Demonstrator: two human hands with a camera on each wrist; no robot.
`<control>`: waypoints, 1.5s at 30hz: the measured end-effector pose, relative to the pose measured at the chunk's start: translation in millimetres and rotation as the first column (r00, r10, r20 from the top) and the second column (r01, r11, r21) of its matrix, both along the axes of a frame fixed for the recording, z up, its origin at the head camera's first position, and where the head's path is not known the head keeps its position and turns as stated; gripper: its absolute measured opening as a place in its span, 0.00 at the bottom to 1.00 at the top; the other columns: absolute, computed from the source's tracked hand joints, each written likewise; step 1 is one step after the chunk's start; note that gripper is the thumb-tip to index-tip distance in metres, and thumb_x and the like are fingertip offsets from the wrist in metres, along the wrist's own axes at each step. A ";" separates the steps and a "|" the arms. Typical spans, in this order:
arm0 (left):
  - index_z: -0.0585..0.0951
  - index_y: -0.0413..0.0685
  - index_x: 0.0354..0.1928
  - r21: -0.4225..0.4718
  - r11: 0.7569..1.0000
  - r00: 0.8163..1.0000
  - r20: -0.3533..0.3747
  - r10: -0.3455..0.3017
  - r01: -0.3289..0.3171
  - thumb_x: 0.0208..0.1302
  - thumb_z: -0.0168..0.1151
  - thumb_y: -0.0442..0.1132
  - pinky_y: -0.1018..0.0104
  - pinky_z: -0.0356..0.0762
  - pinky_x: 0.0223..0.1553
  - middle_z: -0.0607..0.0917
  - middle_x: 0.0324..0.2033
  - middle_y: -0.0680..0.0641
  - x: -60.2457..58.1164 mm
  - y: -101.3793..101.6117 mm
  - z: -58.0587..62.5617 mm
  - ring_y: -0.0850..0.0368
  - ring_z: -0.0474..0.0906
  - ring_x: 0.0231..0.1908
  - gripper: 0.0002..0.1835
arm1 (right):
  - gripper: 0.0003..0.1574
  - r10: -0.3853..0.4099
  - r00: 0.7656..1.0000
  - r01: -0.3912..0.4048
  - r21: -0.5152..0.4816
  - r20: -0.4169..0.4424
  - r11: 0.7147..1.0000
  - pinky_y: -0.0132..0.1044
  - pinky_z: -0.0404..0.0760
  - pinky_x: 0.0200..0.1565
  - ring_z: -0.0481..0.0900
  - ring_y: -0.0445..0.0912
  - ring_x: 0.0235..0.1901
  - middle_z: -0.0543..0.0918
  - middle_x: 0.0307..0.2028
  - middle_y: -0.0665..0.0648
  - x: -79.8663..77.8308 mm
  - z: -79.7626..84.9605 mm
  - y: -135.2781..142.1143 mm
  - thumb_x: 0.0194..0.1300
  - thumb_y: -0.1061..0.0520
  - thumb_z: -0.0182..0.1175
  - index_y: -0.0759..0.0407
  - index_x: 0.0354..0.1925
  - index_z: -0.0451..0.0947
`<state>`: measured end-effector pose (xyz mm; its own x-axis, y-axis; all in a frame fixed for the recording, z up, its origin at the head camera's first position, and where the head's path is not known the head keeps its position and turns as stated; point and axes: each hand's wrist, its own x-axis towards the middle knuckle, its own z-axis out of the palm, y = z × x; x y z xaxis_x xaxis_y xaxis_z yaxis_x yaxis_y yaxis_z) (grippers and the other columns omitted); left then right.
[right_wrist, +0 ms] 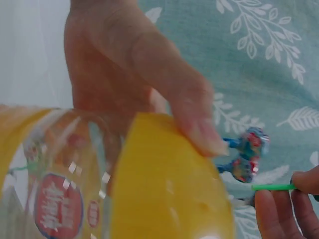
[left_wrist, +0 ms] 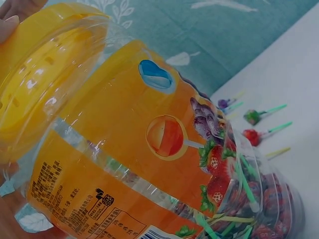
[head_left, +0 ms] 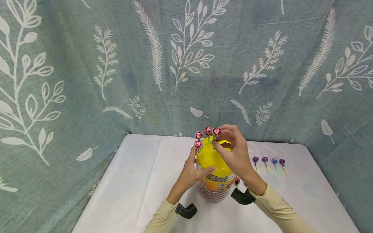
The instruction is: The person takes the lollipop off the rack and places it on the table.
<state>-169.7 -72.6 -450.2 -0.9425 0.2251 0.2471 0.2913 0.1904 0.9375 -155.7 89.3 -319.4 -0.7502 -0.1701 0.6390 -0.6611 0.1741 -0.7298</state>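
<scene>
The left hand [head_left: 189,173] grips the clear plastic, orange-labelled jar [head_left: 218,185] around its domed yellow plastic lid [head_left: 211,158]; it is probably slippery, with its weight low down. Just above the lid, the right hand [head_left: 236,152] pinches a red-wrapped round lollipop [head_left: 217,132] by its thin green stick [right_wrist: 271,187], likely light, stiff and best held there. Right of that hand lie four purple- and blue-wrapped lollipops [head_left: 265,159].
</scene>
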 end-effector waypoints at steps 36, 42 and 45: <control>0.53 0.63 0.71 0.029 1.000 0.998 -0.058 -0.006 0.008 0.53 0.67 0.53 0.42 0.60 0.57 0.70 0.60 0.58 -1.6 0.4 -3.3 0.58 0.62 0.61 0.46 | 0.34 -0.238 0.963 0.220 0.141 0.125 0.965 0.33 0.81 0.26 0.80 0.42 0.28 0.78 0.32 0.59 2.1 -53.3 121.7 0.51 0.75 0.66 0.64 0.56 0.67; 0.54 0.69 0.70 0.031 1.000 0.997 -0.081 0.000 0.002 0.52 0.66 0.57 0.41 0.61 0.56 0.71 0.59 0.60 -2.9 0.3 -7.4 0.58 0.63 0.61 0.45 | 0.34 -0.299 0.935 0.260 0.203 0.191 0.944 0.35 0.81 0.25 0.80 0.44 0.27 0.78 0.33 0.59 0.4 -74.4 140.9 0.52 0.73 0.67 0.62 0.56 0.68; 0.54 0.69 0.70 0.027 1.000 0.997 -0.083 -0.005 0.008 0.52 0.66 0.57 0.42 0.61 0.56 0.71 0.59 0.60 -4.3 0.7 -7.4 0.58 0.62 0.61 0.45 | 0.33 -0.320 0.922 0.269 0.234 0.218 0.934 0.36 0.81 0.25 0.81 0.43 0.27 0.78 0.33 0.60 0.4 -83.2 148.5 0.53 0.71 0.67 0.62 0.56 0.67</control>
